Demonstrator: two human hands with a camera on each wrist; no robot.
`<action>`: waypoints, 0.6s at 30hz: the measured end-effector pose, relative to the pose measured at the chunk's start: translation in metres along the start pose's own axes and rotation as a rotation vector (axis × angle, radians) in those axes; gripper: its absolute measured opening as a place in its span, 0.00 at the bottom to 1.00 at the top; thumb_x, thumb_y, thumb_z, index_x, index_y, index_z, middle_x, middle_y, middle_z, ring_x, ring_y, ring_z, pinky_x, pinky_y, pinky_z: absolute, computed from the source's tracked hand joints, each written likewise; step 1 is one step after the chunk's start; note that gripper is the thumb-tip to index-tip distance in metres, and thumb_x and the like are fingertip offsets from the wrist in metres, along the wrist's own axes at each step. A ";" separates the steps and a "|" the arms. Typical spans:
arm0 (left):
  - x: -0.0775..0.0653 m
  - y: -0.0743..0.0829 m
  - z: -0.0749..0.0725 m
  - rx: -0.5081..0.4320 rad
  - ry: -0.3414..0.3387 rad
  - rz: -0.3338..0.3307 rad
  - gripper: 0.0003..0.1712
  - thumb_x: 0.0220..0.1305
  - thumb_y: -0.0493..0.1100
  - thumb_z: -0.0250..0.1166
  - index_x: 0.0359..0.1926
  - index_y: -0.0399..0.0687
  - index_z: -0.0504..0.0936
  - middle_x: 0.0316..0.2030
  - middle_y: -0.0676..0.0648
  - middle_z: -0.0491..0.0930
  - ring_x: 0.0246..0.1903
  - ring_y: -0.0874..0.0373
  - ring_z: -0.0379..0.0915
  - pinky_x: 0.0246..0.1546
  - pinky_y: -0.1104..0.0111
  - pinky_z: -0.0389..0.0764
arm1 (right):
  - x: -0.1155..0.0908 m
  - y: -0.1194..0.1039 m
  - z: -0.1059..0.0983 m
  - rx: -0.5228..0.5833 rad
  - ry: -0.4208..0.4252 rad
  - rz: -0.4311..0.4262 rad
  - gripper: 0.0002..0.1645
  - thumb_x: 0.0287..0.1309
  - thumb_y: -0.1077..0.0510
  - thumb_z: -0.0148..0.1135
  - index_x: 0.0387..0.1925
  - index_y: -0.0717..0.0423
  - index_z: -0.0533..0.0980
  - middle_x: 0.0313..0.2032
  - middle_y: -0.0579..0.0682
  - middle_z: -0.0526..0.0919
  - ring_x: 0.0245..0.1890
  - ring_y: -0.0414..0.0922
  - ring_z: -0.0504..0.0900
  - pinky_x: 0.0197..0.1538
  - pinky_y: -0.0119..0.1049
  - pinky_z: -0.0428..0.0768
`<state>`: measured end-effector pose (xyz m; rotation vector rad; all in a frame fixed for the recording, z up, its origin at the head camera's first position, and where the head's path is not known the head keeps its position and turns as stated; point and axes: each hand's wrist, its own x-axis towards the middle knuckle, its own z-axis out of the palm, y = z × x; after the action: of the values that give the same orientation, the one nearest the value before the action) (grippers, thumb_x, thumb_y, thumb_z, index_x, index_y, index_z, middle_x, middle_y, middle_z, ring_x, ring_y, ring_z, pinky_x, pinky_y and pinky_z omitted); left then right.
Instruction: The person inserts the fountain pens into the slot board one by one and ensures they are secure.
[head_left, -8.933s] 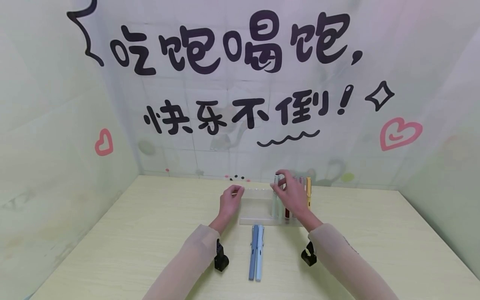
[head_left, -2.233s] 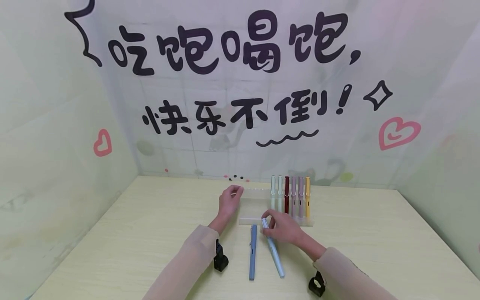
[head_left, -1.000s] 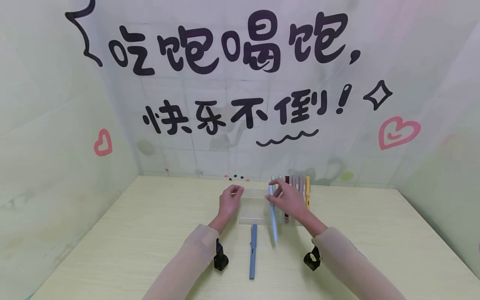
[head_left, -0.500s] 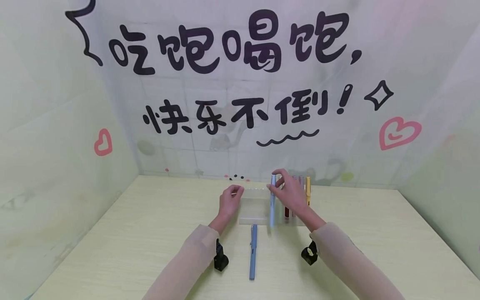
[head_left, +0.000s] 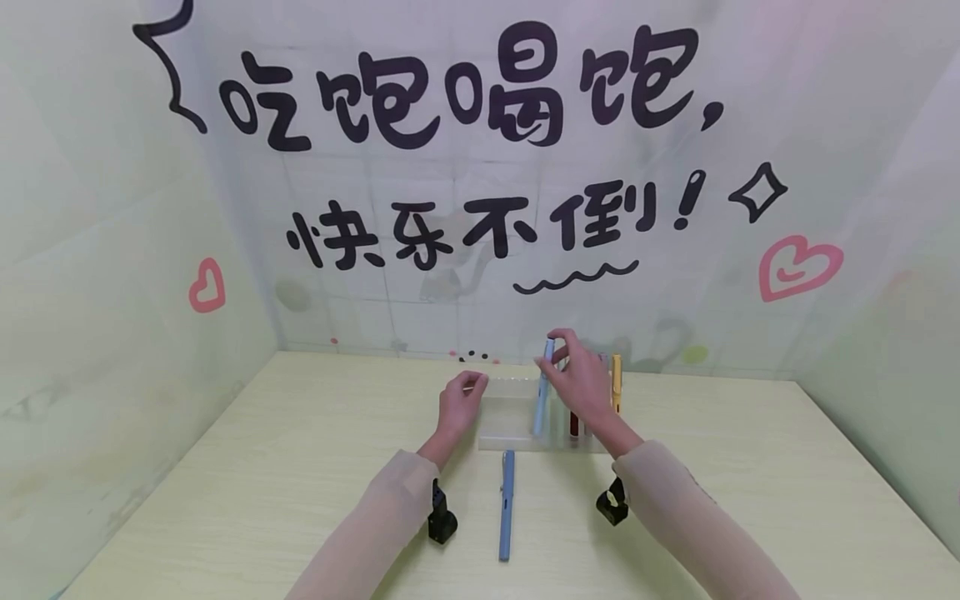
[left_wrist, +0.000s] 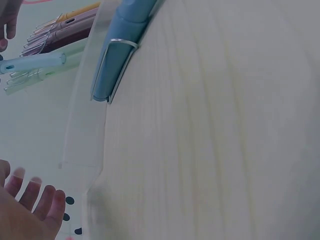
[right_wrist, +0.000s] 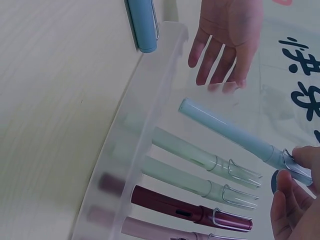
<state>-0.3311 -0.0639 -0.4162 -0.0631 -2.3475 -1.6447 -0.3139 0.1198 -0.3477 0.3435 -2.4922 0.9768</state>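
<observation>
In the head view my right hand (head_left: 581,383) pinches a light blue pen (head_left: 542,400) near its capped top. The pen leans a little, its lower end over the front ledge of a clear pen stand (head_left: 506,442). The right wrist view shows this pen (right_wrist: 225,131) beside two pale green pens standing in the stand. My left hand (head_left: 459,404) holds the stand's upper left corner between thumb and fingers; its fingertips (right_wrist: 227,87) overlap the clear panel's edge. A darker blue pen (head_left: 507,504) lies on the table in front of the stand.
A dark red pen (right_wrist: 175,207), mauve pens (right_wrist: 165,230) and a yellow pen (head_left: 617,383) also stand in the right part of the stand. Behind is a printed backdrop (head_left: 420,317) with lettering. Black wrist cameras (head_left: 442,521) hang under both sleeves.
The right hand has lifted the light blue pen off the table from beside the darker one, turned it upright and brought it to the stand. The left hand has stayed at the corner.
</observation>
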 end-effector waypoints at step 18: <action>-0.001 0.001 0.000 -0.014 0.003 -0.009 0.13 0.66 0.41 0.55 0.44 0.34 0.77 0.42 0.39 0.78 0.45 0.46 0.74 0.46 0.60 0.76 | -0.004 0.007 0.018 -0.027 0.026 -0.056 0.22 0.56 0.52 0.62 0.51 0.52 0.69 0.29 0.46 0.81 0.18 0.39 0.73 0.23 0.36 0.71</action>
<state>-0.3301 -0.0633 -0.4155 -0.0534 -2.3376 -1.6651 -0.3186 0.1131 -0.3655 0.3872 -2.4563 0.9190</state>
